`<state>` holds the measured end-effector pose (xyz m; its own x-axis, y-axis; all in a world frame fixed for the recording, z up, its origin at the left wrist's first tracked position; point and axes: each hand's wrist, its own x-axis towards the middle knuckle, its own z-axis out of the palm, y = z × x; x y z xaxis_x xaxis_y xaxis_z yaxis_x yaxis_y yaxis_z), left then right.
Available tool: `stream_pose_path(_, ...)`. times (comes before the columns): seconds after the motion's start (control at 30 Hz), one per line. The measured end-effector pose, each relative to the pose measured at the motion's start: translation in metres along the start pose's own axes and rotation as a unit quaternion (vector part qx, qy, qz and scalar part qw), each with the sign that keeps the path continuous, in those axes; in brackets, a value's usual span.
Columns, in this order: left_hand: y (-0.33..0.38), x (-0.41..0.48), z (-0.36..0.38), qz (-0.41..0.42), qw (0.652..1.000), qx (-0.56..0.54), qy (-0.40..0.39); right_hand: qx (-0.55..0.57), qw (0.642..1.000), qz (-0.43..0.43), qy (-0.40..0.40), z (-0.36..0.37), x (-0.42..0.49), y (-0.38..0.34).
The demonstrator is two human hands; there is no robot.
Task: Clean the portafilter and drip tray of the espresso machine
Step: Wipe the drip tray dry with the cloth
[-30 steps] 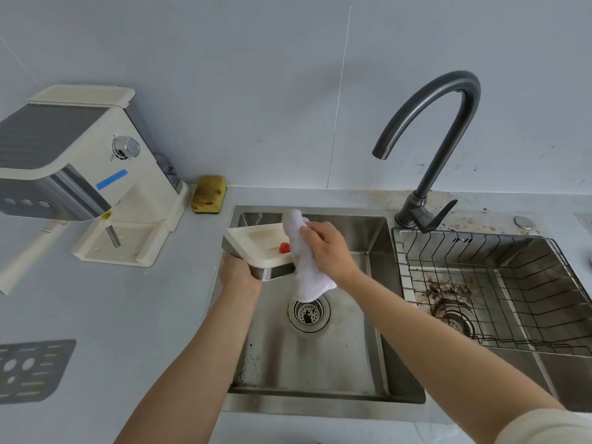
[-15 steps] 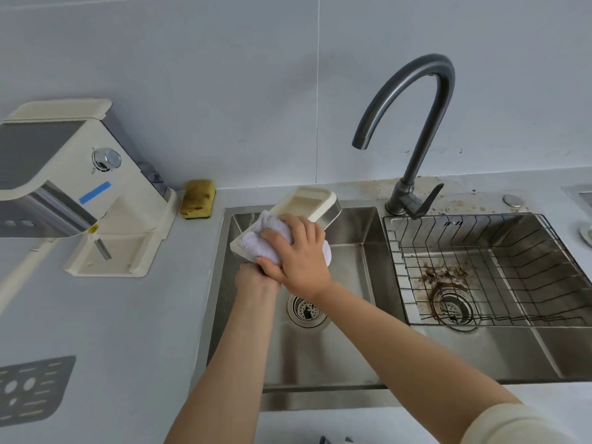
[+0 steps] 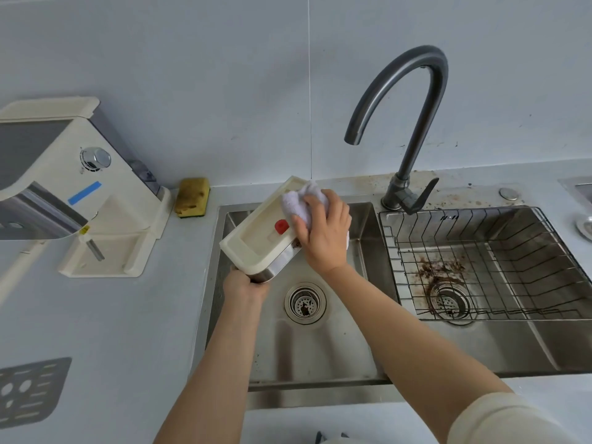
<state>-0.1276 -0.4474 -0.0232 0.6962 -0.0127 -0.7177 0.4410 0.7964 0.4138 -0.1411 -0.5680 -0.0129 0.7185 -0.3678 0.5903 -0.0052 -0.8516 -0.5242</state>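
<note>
A cream drip tray [image 3: 256,241] with a steel front and a small red float [image 3: 281,226] is held tilted over the left sink basin [image 3: 320,347]. My left hand [image 3: 245,285] grips its near lower corner from below. My right hand [image 3: 323,232] holds a bunched white cloth [image 3: 299,200] against the tray's far right end. The cream espresso machine [image 3: 80,187] stands on the counter at the left, its base without the tray. No portafilter can be made out.
A dark gooseneck faucet [image 3: 413,123] rises behind the sinks. The right basin holds a wire rack [image 3: 480,261] over coffee grounds near its drain. A yellow sponge [image 3: 192,197] lies by the wall. A grey perforated grate [image 3: 28,392] lies on the counter at the lower left.
My right hand and the cloth have moved from the tray's near end to its far right end, which uncovers the red float. The tray stays tilted in my left hand.
</note>
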Motion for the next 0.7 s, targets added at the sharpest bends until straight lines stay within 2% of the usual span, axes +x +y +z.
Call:
stream_pose_path(0.13, 0.006, 0.006, -0.006, 0.021, 1.0, 0.006, -0.013, 0.075, 0.991, 0.091, -0.067, -0.003, 0.007, 0.003)
stream_pose_path(0.23, 0.014, 0.01, -0.011, 0.04, 0.999, 0.007, -0.027, 0.172, 0.972, 0.141, -0.077, -0.006, 0.012, 0.005)
stream_pose_path(0.37, 0.028, 0.018, -0.02, 0.047, 0.996, 0.037, -0.072, 0.285, 0.93, 0.198, -0.118, -0.006, 0.018, 0.013)
stream_pose_path(0.5, 0.045, 0.026, -0.031, 0.054, 0.991, 0.08, -0.093, 0.38, 0.857, 0.274, -0.216, -0.007, 0.025, 0.025)
stream_pose_path(0.7, 0.055, 0.035, -0.039, 0.058, 0.983, 0.155, -0.084, 0.392, 0.804, 0.366, -0.255, -0.001, 0.03, 0.04)
